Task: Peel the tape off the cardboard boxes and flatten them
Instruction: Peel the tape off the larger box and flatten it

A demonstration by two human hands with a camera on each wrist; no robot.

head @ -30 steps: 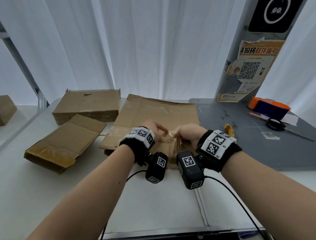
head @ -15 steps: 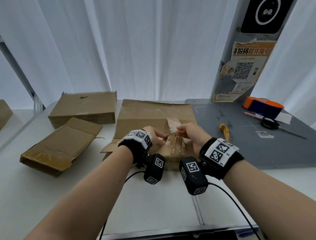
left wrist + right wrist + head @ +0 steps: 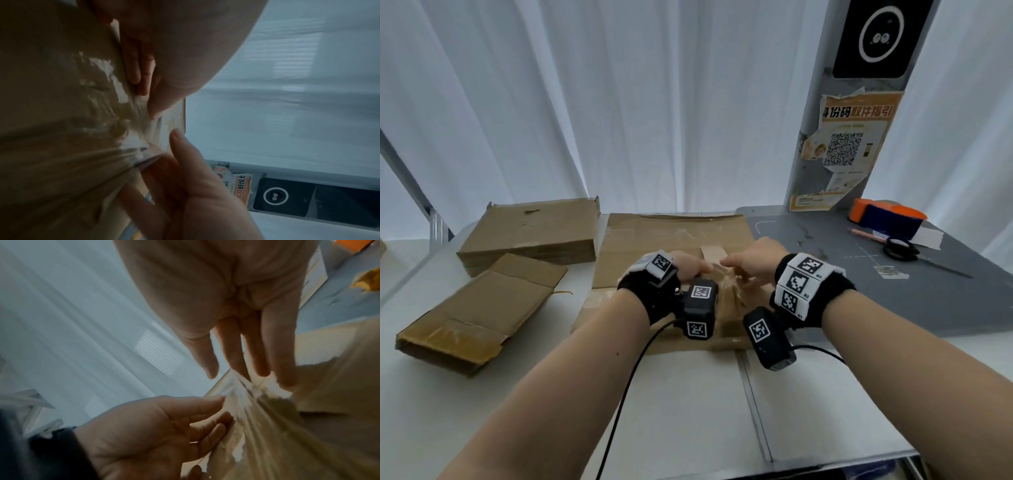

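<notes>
Both hands meet over the flattened cardboard box [image 3: 671, 240] lying mid-table, straddling the white table [image 3: 688, 411] and touching the edge of the grey cutting mat [image 3: 859, 294]. Left hand [image 3: 688, 265] pinches a bunched strip of clear tape [image 3: 726, 284] with thumb and fingers; right hand [image 3: 751, 262] pinches the same strip from the other side. Tape is gathered into stretched pleats between the two grips, lower end still stuck to the box, a torn pale patch [image 3: 714, 253] of cardboard just behind the fingers. Right wrist view confirms: right fingers [image 3: 265, 363] closed on the crumpled tape end, left fingers [image 3: 205, 404] on the tape beside them. Two more boxes at left: a closed one [image 3: 530, 236] at the back, an open-ended one [image 3: 472, 311] with glossy tape nearer. On the mat, well apart from the hands: scissors [image 3: 900, 250], a pink pen [image 3: 866, 234], an orange-and-navy case [image 3: 887, 219].
</notes>
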